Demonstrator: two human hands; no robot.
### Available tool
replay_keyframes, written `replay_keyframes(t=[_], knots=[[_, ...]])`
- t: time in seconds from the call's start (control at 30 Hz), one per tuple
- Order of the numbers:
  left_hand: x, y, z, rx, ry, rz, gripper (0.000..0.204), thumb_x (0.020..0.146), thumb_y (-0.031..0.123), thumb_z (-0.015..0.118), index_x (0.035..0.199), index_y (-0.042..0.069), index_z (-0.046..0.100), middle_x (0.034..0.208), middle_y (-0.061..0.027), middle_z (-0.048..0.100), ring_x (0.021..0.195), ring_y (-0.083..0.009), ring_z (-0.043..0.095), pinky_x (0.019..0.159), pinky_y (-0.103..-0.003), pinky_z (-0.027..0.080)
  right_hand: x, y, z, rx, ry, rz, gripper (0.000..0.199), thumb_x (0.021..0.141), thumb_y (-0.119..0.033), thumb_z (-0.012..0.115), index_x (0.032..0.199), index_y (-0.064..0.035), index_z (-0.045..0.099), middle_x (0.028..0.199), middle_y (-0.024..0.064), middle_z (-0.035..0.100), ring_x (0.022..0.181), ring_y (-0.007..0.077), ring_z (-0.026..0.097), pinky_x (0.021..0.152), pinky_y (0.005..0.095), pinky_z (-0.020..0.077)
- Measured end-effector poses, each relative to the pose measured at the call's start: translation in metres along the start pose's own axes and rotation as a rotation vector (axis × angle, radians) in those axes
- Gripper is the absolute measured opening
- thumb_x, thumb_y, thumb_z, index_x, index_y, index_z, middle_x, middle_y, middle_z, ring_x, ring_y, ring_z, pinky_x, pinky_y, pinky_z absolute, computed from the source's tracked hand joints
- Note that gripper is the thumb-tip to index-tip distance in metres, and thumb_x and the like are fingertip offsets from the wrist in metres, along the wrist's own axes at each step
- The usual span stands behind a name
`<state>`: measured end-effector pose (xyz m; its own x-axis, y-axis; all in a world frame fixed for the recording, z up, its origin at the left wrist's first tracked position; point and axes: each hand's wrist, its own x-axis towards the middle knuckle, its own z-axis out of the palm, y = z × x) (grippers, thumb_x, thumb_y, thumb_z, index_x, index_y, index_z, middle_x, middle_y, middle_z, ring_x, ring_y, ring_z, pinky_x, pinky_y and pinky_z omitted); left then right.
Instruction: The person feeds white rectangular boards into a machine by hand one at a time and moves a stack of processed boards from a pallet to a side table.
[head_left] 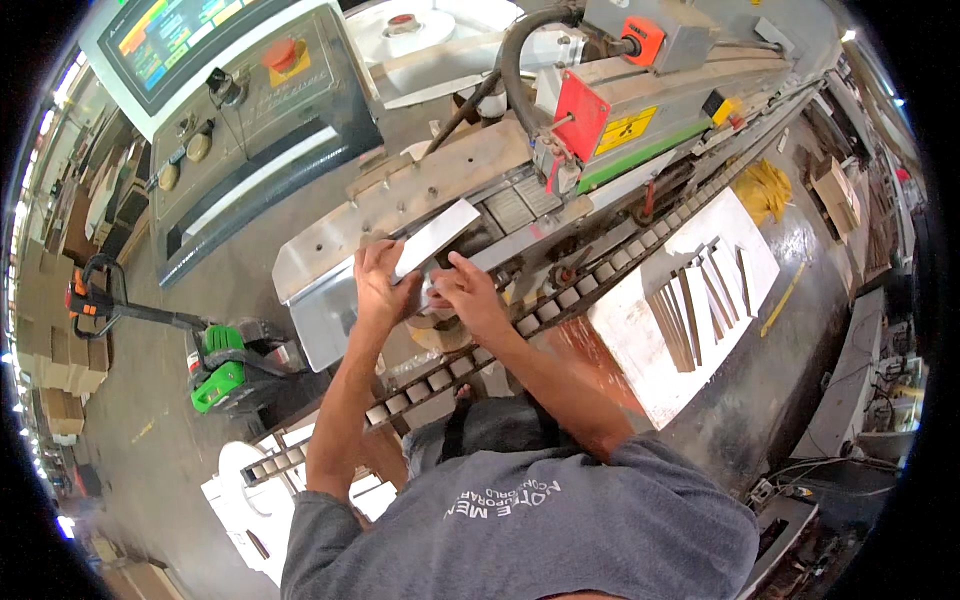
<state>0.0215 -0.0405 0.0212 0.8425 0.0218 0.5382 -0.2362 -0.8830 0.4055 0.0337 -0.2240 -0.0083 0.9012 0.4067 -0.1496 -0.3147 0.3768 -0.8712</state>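
Note:
A narrow white panel strip (440, 236) lies slanted at the infeed end of a machine with a metal bed (520, 205). My left hand (380, 285) is closed on the near left end of this strip, its fingers bent over the top. Just to the right, my right hand (468, 297) is held close to the strip's near side with its fingers curled in; what they pinch, if anything, is too small to make out. A metal guide plate (325, 325) sits left of my left hand.
A control panel with a screen (180, 40) and a red stop button (285, 55) stands at the far left. A block chain conveyor (545, 312) runs along the near side. Thin strips (690, 310) lie on a white board at right. A green pallet jack (222, 370) stands left.

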Motion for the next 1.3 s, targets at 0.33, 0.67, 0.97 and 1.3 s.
replay_keyframes(t=[0.33,0.67,0.97,1.3], knots=[[-0.018,-0.013,0.003,0.024,0.171,-0.185,0.035,0.068,0.013,0.084,0.102,0.012,0.076,0.095,-0.0094,0.061,0.089,-0.0298,0.057,0.081,-0.043,0.046,0.049,0.010,0.009,-0.059,-0.038,-0.025,0.077,0.098,-0.014,0.060,0.152,0.0092,0.011,0.127,0.0206,0.052,0.096,0.0212,0.065,0.078,0.0320,0.0610],[-0.020,-0.021,0.011,-0.044,0.208,-0.241,0.033,0.071,0.010,0.081,0.104,0.009,0.076,0.092,-0.0120,0.063,0.088,-0.0315,0.060,0.081,-0.042,0.049,0.047,0.000,0.011,-0.148,-0.026,-0.027,0.040,0.096,-0.016,0.061,0.119,0.0105,0.041,0.113,0.0123,0.053,0.093,0.0171,0.063,0.077,0.0293,0.0611],[-0.020,-0.019,0.010,-0.079,0.200,-0.275,0.033,0.073,0.013,0.080,0.106,0.009,0.075,0.092,-0.0134,0.064,0.090,-0.0329,0.061,0.085,-0.042,0.049,0.047,-0.002,0.012,-0.184,-0.021,-0.071,0.027,0.095,-0.019,0.062,0.101,0.0013,0.047,0.095,0.0044,0.057,0.080,0.0113,0.063,0.069,0.0258,0.0569],[-0.015,-0.020,0.014,0.003,0.197,-0.198,0.030,0.074,0.011,0.081,0.104,0.008,0.075,0.089,-0.0143,0.062,0.087,-0.0332,0.061,0.081,-0.043,0.050,0.052,-0.005,0.009,-0.315,-0.002,-0.084,0.029,0.092,-0.018,0.063,0.098,0.0061,0.048,0.094,0.0082,0.061,0.074,0.0126,0.065,0.062,0.0257,0.0557]])
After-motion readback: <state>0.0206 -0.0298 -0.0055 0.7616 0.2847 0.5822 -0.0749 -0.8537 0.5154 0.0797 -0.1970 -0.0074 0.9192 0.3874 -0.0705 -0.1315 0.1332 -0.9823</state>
